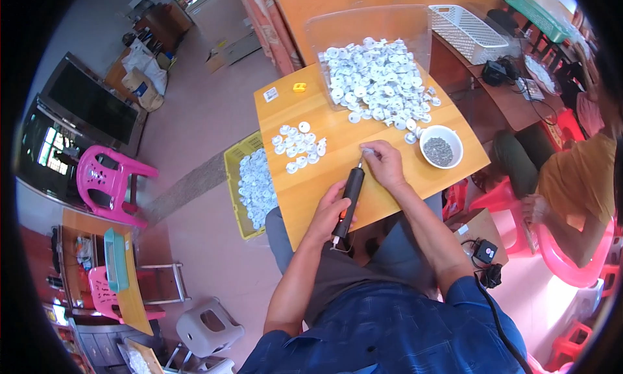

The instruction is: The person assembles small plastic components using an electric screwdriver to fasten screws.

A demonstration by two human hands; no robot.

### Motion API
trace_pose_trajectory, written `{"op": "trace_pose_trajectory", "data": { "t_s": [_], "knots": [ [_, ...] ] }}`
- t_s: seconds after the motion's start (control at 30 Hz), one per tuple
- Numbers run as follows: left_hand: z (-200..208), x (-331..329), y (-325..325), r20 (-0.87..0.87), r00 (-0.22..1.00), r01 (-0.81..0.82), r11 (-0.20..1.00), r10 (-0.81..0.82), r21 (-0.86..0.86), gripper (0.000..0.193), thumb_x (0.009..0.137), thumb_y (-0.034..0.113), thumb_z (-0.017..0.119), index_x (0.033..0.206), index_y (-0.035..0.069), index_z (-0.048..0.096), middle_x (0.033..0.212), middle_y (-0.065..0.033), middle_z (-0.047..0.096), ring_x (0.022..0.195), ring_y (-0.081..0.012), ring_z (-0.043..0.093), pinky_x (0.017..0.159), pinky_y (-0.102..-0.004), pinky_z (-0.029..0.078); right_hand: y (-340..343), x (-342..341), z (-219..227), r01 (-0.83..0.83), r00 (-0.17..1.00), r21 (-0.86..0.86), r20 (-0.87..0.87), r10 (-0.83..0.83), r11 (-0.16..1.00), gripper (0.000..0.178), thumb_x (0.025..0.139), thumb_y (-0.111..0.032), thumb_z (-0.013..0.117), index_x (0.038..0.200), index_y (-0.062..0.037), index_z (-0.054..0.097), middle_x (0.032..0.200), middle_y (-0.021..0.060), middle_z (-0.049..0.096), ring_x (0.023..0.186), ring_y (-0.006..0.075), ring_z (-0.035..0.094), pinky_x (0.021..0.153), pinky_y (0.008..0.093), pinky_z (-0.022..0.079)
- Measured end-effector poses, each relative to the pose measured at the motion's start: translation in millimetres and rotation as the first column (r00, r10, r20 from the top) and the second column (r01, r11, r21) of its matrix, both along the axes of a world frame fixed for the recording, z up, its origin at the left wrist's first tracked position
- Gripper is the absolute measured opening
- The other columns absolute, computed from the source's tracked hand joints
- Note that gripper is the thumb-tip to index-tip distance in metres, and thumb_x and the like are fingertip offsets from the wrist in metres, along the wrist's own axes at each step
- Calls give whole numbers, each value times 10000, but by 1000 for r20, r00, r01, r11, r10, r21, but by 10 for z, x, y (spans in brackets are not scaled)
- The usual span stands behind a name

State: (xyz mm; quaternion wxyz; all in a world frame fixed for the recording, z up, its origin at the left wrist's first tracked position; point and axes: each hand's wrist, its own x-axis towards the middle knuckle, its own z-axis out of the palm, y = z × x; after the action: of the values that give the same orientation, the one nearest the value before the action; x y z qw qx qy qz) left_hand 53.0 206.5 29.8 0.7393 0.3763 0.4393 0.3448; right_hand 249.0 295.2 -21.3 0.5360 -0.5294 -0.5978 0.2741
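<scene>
My left hand (329, 212) is wrapped round a black electric screwdriver (351, 202), whose bit points away from me over the wooden table (311, 199). At the bit's tip, my right hand (386, 163) pinches a small white plastic part (368, 151); the fingers cover most of it. To the right of that hand stands a white bowl (459, 155) holding small metal screws (438, 151). A loose group of round white plastic parts (300, 145) lies on the left of the table. Many more white parts (373, 75) spill from a clear plastic bin (317, 33) at the far side.
A yellow crate (232, 186) of white parts stands on the floor left of the table. A small yellow piece (299, 87) lies near the far left corner. At the right sits another person (574, 179) by pink stools. A black cable (500, 315) runs past my right arm.
</scene>
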Motion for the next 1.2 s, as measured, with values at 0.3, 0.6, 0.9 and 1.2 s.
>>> {"op": "trace_pose_trajectory", "data": {
  "t_s": [0.3,0.6,0.9,1.2],
  "knots": [
    [103,-148,244,136,968,225,968,-209,-114,547,950,142,478,1480,106,345,1038,-144,628,675,-185,656,571,-297,581,33,129,-214,-15,972,-75,-235,-3,997,175,861,-10,682,1027,-49,724,918,9,671,722,64,547,662,223,476],
    [102,-518,617,241,888,432,890,-391,-147,541,943,199,518,1448,67,375,1011,-93,624,693,-140,654,565,-280,577,-37,-15,-90,27,901,-132,-427,-82,991,154,920,-46,665,1064,-26,717,958,-11,664,758,58,560,704,213,480],
    [421,-1155,683,-66,762,648,759,-644,64,672,872,152,686,1461,38,385,972,-33,590,670,-88,562,587,-239,494,-55,-78,133,68,997,-103,47,-63,992,167,943,-99,653,1073,-20,722,957,23,672,815,86,567,748,233,475],
    [356,-1153,1337,-304,8,981,67,-953,-184,736,747,60,784,1412,46,468,970,-40,651,707,-97,568,673,-277,482,-55,-56,37,27,999,-27,27,-27,999,155,932,-70,651,1058,-15,722,985,55,676,879,120,602,801,248,488]
  ]
}}
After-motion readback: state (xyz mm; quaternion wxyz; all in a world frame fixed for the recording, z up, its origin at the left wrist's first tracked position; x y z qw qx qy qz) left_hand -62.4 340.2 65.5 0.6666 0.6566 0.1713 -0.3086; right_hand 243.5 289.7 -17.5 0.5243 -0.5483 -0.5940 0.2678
